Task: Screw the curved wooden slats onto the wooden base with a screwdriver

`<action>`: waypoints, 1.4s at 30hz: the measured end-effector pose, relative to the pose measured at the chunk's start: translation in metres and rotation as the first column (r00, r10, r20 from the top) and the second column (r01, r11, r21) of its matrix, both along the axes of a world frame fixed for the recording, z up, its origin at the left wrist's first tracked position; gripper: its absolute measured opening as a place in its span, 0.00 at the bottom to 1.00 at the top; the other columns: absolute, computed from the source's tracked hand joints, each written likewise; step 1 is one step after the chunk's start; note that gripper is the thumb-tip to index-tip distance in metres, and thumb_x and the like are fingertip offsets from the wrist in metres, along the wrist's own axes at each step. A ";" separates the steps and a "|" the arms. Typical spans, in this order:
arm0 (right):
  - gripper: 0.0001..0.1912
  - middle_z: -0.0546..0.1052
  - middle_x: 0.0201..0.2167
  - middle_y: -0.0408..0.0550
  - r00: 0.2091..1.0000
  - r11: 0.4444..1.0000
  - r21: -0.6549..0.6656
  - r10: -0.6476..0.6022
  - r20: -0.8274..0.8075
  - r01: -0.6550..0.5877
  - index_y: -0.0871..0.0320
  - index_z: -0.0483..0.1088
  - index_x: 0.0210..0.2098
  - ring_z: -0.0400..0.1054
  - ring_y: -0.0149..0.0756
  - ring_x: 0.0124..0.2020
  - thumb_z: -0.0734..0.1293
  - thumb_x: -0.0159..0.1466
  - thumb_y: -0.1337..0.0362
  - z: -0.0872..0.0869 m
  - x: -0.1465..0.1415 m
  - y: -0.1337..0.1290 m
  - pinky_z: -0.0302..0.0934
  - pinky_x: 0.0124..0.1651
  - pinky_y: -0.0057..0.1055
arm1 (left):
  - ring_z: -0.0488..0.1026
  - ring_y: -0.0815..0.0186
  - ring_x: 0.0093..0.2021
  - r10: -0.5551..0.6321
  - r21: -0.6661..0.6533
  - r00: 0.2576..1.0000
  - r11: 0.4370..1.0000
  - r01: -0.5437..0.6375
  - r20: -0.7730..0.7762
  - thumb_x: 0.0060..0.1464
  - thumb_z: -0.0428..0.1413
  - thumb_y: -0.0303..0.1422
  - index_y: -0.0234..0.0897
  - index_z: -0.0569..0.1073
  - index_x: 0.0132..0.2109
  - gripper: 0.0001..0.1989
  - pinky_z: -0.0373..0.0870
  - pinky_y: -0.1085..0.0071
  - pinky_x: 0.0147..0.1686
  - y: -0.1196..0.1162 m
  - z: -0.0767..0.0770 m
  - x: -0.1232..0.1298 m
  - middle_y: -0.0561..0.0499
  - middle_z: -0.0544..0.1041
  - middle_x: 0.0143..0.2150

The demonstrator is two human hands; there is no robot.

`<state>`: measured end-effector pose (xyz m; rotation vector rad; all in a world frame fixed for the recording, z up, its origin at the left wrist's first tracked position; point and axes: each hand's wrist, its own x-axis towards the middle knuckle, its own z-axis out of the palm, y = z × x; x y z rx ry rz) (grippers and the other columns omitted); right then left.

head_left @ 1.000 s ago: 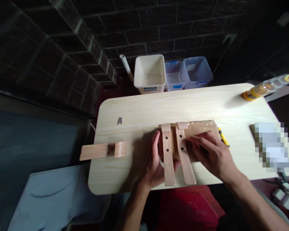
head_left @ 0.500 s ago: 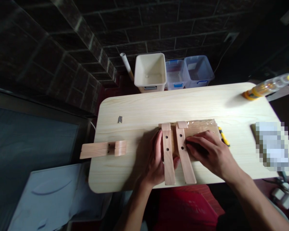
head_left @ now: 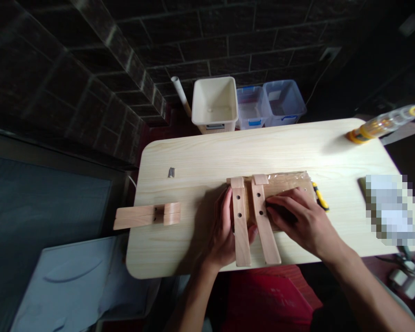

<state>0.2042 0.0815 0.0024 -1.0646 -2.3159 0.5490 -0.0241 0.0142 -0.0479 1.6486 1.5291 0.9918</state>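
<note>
Two wooden pieces with dark screw holes, a left one (head_left: 242, 235) and a right one (head_left: 269, 235), lie across a box wrapped in clear tape (head_left: 290, 183). My left hand (head_left: 224, 230) wraps round the left wooden piece from its left side, the thumb showing between the two pieces. At the right piece's right edge, my right hand (head_left: 297, 214) rests over the box with fingers bent together; what its fingertips hold, if anything, is hidden. A yellow and black tool (head_left: 321, 198) lies partly behind the box.
Another pair of wooden pieces (head_left: 134, 217) overhangs the table's (head_left: 200, 157) left edge. Several screws (head_left: 171, 172) lie behind it. A clear tube with a yellow base (head_left: 383, 124) stands at the back right. Bins (head_left: 215, 99) stand beyond the table; a power strip (head_left: 410, 279) is at the right.
</note>
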 end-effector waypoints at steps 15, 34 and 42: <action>0.12 0.77 0.46 0.53 1.000 1.000 -0.004 -0.004 -0.005 0.004 0.55 0.73 0.55 0.73 0.42 0.45 0.69 0.72 0.68 0.001 -0.002 0.000 0.73 0.48 0.41 | 0.60 0.40 0.76 0.025 -0.039 0.997 0.999 -0.021 0.080 0.65 0.61 0.47 0.45 0.41 0.80 0.49 0.63 0.37 0.72 -0.002 -0.014 0.001 0.35 0.55 0.78; 0.11 0.80 0.44 0.52 1.000 1.000 0.002 -0.005 -0.009 0.005 0.53 0.75 0.54 0.76 0.43 0.43 0.68 0.73 0.67 0.002 -0.004 0.001 0.73 0.46 0.42 | 0.60 0.41 0.76 0.028 -0.033 0.993 0.999 -0.024 0.114 0.62 0.65 0.47 0.45 0.42 0.80 0.53 0.64 0.39 0.72 -0.002 -0.020 0.001 0.34 0.54 0.79; 0.10 0.79 0.45 0.52 1.000 1.000 -0.006 0.001 -0.005 -0.001 0.54 0.75 0.54 0.75 0.42 0.44 0.68 0.73 0.68 0.001 -0.003 0.000 0.73 0.47 0.41 | 0.61 0.40 0.75 0.027 -0.038 0.994 0.999 -0.023 0.106 0.62 0.64 0.46 0.43 0.41 0.80 0.52 0.65 0.40 0.71 -0.002 -0.017 0.001 0.33 0.57 0.78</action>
